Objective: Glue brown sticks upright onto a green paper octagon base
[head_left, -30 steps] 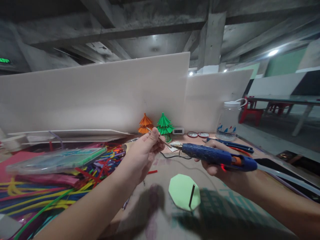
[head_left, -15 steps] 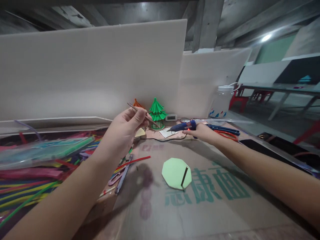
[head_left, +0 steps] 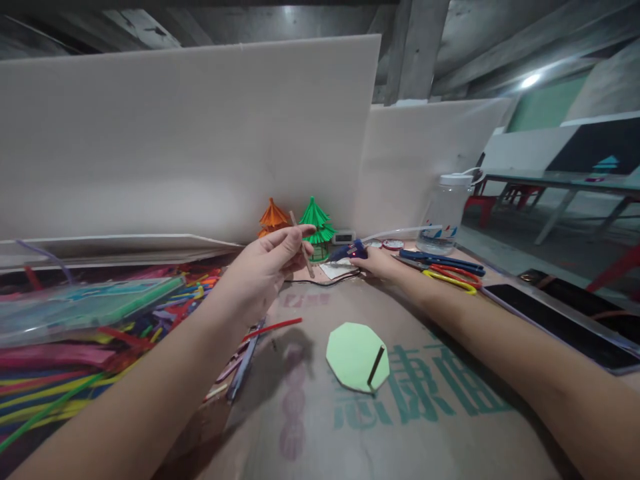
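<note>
My left hand (head_left: 260, 270) pinches a thin brown stick (head_left: 302, 254) between thumb and fingers, held above the cardboard-covered table (head_left: 450, 427). My right hand (head_left: 377, 262) reaches to the back of the table and rests on the blue glue gun (head_left: 349, 251), which lies there with its red light on; the fingers curl around it. A pale green octagon of paper (head_left: 353, 355) lies in the middle with a short dark stick (head_left: 375, 365) standing on it. Behind stand an orange paper tree (head_left: 271, 217) and a green paper tree (head_left: 317, 224).
A heap of coloured strips (head_left: 75, 360) and a clear plastic box (head_left: 85, 307) fill the left side. Scissors (head_left: 445, 265), a plastic jar (head_left: 445, 213) and a black phone (head_left: 555, 317) are at the right. White boards (head_left: 200, 140) wall the back.
My right hand carried the glue gun from near the stick to the back of the table and set it down. My left hand turned the stick more upright.
</note>
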The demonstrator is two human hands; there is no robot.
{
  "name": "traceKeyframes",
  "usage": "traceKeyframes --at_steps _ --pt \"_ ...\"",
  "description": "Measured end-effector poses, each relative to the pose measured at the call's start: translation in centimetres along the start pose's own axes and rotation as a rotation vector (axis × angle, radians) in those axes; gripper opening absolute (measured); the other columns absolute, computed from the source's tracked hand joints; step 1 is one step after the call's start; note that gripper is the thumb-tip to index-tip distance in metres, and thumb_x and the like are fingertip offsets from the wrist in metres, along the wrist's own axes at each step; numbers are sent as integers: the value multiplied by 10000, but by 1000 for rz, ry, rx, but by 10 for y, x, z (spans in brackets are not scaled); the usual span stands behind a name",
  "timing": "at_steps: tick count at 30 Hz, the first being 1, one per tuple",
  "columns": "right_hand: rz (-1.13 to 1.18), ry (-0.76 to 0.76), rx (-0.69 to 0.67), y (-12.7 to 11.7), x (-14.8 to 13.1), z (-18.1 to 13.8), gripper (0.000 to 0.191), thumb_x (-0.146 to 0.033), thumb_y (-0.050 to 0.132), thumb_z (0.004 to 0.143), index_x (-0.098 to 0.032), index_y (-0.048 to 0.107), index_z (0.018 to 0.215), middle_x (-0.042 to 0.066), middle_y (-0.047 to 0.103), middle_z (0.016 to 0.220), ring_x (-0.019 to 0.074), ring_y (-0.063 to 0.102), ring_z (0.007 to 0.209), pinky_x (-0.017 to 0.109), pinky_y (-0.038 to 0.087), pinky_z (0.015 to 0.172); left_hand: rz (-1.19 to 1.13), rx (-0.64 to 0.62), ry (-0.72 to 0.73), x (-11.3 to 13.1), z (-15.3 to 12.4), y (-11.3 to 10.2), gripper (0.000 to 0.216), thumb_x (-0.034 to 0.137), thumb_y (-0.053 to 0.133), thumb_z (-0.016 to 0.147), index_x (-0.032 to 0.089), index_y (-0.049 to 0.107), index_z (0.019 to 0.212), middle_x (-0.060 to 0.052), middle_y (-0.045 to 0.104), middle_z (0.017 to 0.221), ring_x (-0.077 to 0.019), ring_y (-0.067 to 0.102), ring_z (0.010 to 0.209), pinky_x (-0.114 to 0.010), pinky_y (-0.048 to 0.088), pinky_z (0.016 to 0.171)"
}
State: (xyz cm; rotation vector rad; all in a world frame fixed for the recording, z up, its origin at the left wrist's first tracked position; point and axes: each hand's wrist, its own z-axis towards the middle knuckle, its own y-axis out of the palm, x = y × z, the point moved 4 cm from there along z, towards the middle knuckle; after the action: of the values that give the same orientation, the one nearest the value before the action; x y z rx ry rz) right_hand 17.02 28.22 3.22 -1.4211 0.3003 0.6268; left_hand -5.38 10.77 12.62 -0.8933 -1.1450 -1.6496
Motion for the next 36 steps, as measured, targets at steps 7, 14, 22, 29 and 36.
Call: traceKeyframes --at_steps 7,14,22,29,36 --pt "-76 -24 25 -7 1 -7 413 -390 649 922 -128 646 1241 116 766 926 200 691 782 259 497 675 -58 -2 -36 -3 -2 3 487 501 938 584 163 680 820 16 643 667 -111 567 616 -242 458 658" --pt "-305 -64 1 -43 3 -29 347 -262 690 826 -55 742 1100 237 753 1072 326 705 998 333 490 825 25 -10 33 6 -6 6 447 520 921 605 173 702 782 2 655 669 -135 604 656 -256 483 694" --pt "166 -432 208 -109 -72 -159 357 -480 558 957 -216 781 1051 82 777 971 231 706 885 340 547 783 434 -259 124 12 -44 39 203 392 803 793 198 792 735 -70 751 816 -218 669 789 -291 494 705" --pt "355 -781 64 -101 -128 -217 145 -272 665 941 -252 801 895 4 722 822 160 665 837 326 532 849 653 -370 263 7 -62 66 194 319 747 840 218 788 679 -32 694 690 -199 615 670 -289 455 664" --pt "614 -631 259 -120 -102 -214 161 -388 682 934 -240 732 895 10 705 879 151 656 826 286 536 751 734 -386 279 7 -53 39 483 375 792 807 287 713 1275 -91 713 1217 -300 625 1140 -352 452 999"
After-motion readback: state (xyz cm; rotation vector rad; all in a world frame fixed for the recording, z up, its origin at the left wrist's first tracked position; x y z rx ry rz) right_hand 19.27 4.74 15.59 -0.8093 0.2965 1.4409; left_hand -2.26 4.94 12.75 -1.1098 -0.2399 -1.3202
